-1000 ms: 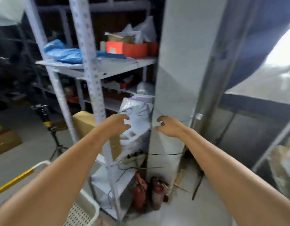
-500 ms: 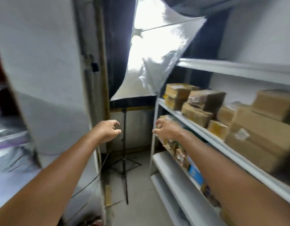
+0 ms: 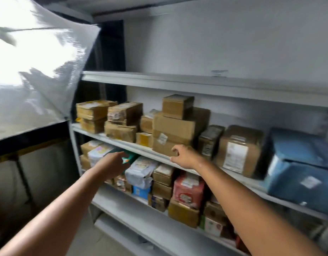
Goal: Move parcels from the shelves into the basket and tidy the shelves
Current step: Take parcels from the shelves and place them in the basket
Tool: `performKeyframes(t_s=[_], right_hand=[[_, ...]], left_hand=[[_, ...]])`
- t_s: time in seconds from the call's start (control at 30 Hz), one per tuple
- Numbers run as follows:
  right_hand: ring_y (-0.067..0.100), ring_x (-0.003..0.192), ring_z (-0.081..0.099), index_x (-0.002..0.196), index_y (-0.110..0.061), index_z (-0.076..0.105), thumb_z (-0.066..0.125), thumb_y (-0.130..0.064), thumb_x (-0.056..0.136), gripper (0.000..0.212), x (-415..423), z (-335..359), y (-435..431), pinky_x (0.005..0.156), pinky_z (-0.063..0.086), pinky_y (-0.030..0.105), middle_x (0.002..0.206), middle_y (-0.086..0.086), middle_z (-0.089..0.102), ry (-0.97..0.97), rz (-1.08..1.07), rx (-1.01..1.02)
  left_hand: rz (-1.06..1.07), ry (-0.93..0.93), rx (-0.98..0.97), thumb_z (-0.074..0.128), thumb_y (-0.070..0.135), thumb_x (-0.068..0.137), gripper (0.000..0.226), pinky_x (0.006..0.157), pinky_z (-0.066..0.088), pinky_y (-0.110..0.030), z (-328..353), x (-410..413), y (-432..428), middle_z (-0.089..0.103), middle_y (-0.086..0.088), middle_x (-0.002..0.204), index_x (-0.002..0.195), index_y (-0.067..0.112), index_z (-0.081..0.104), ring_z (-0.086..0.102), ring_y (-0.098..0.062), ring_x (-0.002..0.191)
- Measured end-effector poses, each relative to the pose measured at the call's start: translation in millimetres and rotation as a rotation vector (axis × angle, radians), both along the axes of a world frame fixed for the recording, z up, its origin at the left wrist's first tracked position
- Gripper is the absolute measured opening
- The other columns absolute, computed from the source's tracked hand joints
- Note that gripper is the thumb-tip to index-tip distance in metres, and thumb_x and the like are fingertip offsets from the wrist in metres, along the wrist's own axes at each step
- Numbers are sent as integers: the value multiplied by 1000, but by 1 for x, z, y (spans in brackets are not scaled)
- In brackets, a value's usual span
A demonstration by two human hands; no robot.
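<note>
The left hand (image 3: 113, 164) reaches forward with its fingers loose and slightly apart, holding nothing. Its fingertips lie in front of a green parcel (image 3: 131, 156) on the lower shelf (image 3: 126, 205), and blur hides whether they touch it. The right hand (image 3: 184, 156) is half-curled and empty, thumb and fingers parted. It is at the front lip of the middle shelf (image 3: 120, 142), just before a big box (image 3: 173, 133); I cannot tell whether it touches the lip.

A small box (image 3: 178, 106) sits on the big box. To their left on the middle shelf, brown cartons (image 3: 107, 117) are stacked two high. To the right stand a dark carton (image 3: 210, 141), a labelled parcel (image 3: 239, 150) and, at the far end, a blue parcel (image 3: 296, 172).

On the lower shelf, near the hands, parcels are packed tight, among them a white bag (image 3: 141, 171) and a red pack (image 3: 189, 189). The top shelf (image 3: 178, 83) runs above, against a white wall (image 3: 215, 43). At the left hangs a shiny sheet (image 3: 39, 80).
</note>
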State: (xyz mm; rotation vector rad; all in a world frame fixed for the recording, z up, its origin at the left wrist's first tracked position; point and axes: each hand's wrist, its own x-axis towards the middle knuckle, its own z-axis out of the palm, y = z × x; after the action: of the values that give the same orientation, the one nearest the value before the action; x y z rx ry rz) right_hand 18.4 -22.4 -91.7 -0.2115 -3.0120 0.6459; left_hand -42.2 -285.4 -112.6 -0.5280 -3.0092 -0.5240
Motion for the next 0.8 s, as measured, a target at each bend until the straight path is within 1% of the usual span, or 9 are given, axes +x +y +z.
performKeyframes(t_s=[0.1, 0.23, 0.33, 0.4, 0.47, 0.57, 0.63, 0.67, 0.8], right_hand=[[27, 117, 57, 130, -19, 57, 64, -44, 90, 48, 23, 6, 47, 93, 47, 33, 128, 7, 60, 32, -84, 5], [25, 109, 61, 126, -19, 59, 63, -43, 91, 43, 51, 10, 104, 87, 49, 32, 120, 4, 64, 69, -169, 24], [24, 109, 62, 121, -23, 61, 63, -44, 89, 38, 67, 12, 140, 90, 50, 34, 119, 2, 66, 117, -238, 12], [24, 114, 61, 122, -24, 61, 63, -44, 89, 39, 75, 14, 160, 93, 49, 32, 125, 2, 65, 178, -292, -8], [25, 112, 61, 121, -21, 62, 63, -39, 91, 35, 81, 17, 177, 92, 50, 33, 124, 3, 66, 237, -330, -5], [22, 102, 63, 118, -20, 62, 61, -36, 94, 29, 86, 20, 199, 83, 52, 32, 117, 2, 68, 292, -369, 29], [22, 100, 63, 119, -19, 61, 60, -34, 96, 28, 86, 22, 210, 79, 51, 31, 117, 3, 67, 316, -395, 48], [22, 102, 63, 121, -18, 60, 60, -34, 96, 30, 85, 21, 216, 80, 51, 31, 119, 4, 66, 331, -410, 48], [24, 113, 59, 134, -18, 53, 62, -38, 94, 46, 80, 18, 230, 83, 50, 32, 130, 5, 59, 349, -503, 48]], left_hand=[[-104, 2, -4, 63, 35, 92, 37, 86, 46, -30, 5, 4, 57, 69, -8, 119, 126, 19, 62, 63, -28, 108], [-206, -55, 61, 63, 36, 92, 43, 91, 47, -30, 9, 13, 126, 66, -9, 123, 132, 22, 58, 62, -27, 111], [-250, -42, 56, 62, 36, 93, 43, 91, 48, -30, 10, 21, 170, 65, -9, 125, 133, 23, 57, 63, -27, 110], [-274, -23, 59, 63, 35, 92, 40, 89, 48, -30, 12, 25, 195, 65, -8, 124, 131, 24, 59, 62, -27, 109], [-300, -12, 78, 63, 30, 92, 35, 84, 46, -29, 11, 27, 219, 66, -9, 121, 125, 21, 63, 61, -28, 108], [-334, -29, 110, 61, 29, 91, 34, 78, 49, -31, 11, 26, 254, 68, -11, 115, 124, 22, 62, 63, -30, 102], [-353, -59, 166, 62, 28, 91, 40, 73, 51, -31, 10, 22, 277, 67, -12, 114, 130, 26, 58, 65, -30, 96], [-367, -67, 186, 62, 29, 91, 44, 75, 53, -31, 9, 19, 289, 66, -12, 117, 134, 28, 55, 64, -29, 98], [-398, -63, 275, 63, 31, 91, 60, 96, 48, -36, 7, 6, 331, 54, -12, 139, 146, 26, 41, 55, -31, 121]])
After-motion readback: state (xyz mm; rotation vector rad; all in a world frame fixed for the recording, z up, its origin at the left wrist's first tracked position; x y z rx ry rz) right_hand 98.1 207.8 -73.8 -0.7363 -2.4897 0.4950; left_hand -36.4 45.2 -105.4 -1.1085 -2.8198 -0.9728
